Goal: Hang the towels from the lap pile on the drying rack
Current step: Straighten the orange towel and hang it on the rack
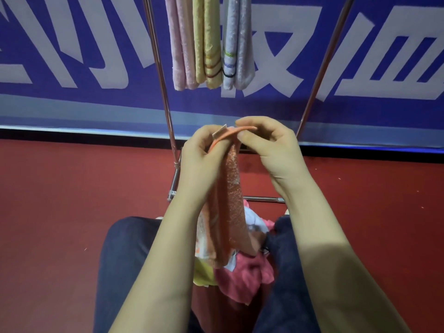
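Before the metal drying rack, a seated person pinches the top edge of an orange towel between both hands, the left hand and right hand close together with the cloth drooping between the forearms to the lap pile. Above, a pink towel, a yellow towel and a pale lavender towel hang side by side from the rack over the red floor.
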`<action>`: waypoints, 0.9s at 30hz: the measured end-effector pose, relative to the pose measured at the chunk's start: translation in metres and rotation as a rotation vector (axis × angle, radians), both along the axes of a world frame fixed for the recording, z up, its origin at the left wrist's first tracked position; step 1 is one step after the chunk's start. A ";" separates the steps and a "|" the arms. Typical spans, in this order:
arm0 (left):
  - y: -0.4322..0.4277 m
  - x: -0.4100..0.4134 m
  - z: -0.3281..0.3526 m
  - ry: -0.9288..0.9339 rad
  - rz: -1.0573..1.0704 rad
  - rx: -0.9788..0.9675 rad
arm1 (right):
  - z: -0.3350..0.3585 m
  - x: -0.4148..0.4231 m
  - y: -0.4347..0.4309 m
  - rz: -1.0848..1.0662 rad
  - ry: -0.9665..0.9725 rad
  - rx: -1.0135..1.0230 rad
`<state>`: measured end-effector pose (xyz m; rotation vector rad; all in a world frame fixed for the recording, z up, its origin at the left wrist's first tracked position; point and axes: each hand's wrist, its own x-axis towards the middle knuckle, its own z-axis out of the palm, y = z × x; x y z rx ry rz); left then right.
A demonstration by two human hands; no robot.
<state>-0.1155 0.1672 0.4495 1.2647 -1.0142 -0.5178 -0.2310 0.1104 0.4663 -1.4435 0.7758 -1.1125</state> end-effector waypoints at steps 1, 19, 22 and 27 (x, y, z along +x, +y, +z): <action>0.000 0.000 0.001 0.014 -0.003 0.005 | -0.001 0.001 -0.001 -0.016 -0.014 -0.009; -0.011 0.008 -0.030 -0.178 0.181 0.136 | 0.007 -0.003 -0.014 -0.534 -0.252 -0.154; -0.011 0.011 -0.031 -0.173 0.220 0.165 | 0.009 -0.010 -0.022 -0.593 -0.310 -0.146; -0.009 0.015 -0.021 -0.068 0.206 0.152 | 0.005 -0.021 -0.029 -0.606 -0.318 -0.093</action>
